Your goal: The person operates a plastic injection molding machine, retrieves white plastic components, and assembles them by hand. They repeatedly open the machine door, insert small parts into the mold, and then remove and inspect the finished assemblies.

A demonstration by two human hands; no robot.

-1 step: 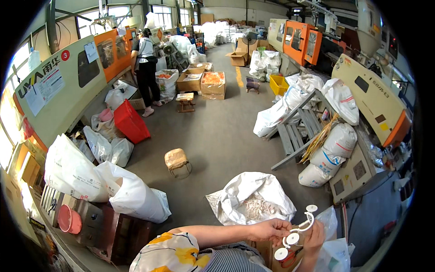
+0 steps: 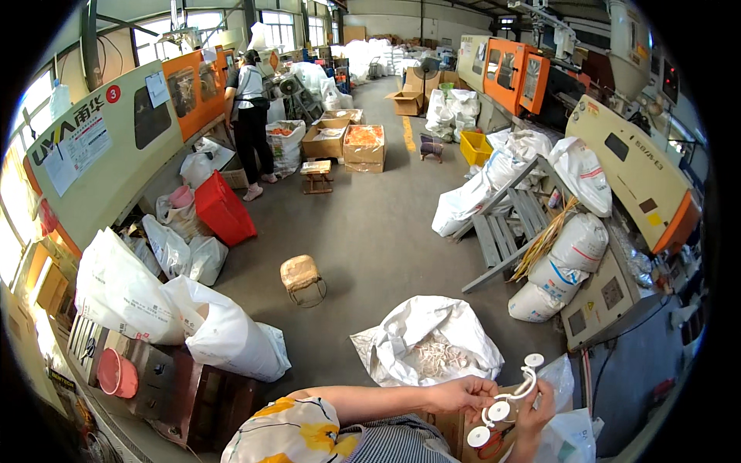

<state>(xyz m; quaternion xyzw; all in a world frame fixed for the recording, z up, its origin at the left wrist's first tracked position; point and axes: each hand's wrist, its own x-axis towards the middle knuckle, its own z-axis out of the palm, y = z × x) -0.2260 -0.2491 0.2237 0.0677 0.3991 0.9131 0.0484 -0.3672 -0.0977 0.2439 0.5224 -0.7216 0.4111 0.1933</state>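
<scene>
Between my two hands is a white plastic moulded piece [image 2: 498,410], with several round discs joined by curved arms. My left hand [image 2: 469,396] pinches its left side between thumb and fingers. My right hand [image 2: 536,410] is closed around its right side, and part of the piece is hidden behind those fingers. Below the piece, something with red loops, like scissors handles [image 2: 491,444], shows in part over a cardboard box. Just beyond my hands, an open white woven sack [image 2: 394,339] holds thin whitish plastic scraps [image 2: 440,359].
A small stool [image 2: 299,272] stands on the floor ahead. White sacks [image 2: 231,332] and a pink bucket [image 2: 117,373] are at left, a grey step ladder [image 2: 502,231] and stacked sacks [image 2: 552,278] at right. A person [image 2: 251,116] stands by the left machine. Cartons [image 2: 363,158] sit farther off.
</scene>
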